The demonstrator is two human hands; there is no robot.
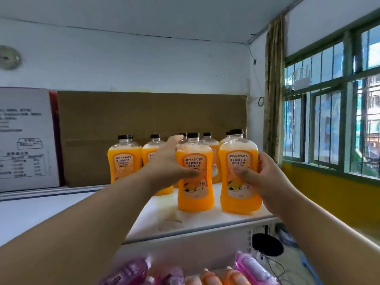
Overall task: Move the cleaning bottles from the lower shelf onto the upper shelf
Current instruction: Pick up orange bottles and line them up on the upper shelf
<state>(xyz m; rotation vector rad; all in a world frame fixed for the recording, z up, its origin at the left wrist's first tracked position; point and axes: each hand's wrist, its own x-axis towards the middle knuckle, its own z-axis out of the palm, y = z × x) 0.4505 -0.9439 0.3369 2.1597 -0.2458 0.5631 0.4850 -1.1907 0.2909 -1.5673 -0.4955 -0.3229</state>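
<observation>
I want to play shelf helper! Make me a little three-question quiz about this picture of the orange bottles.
1. True or false: the right hand grips an orange plastic bottle with a black cap that stands on the white upper shelf.
2. What does the left hand hold? A) a purple bottle B) the neighbouring orange front bottle C) the brown cardboard sheet
3. Fill in: the pinkish-purple bottles wait on the ____ shelf.

Key: 1 true; 2 B; 3 lower.
</observation>
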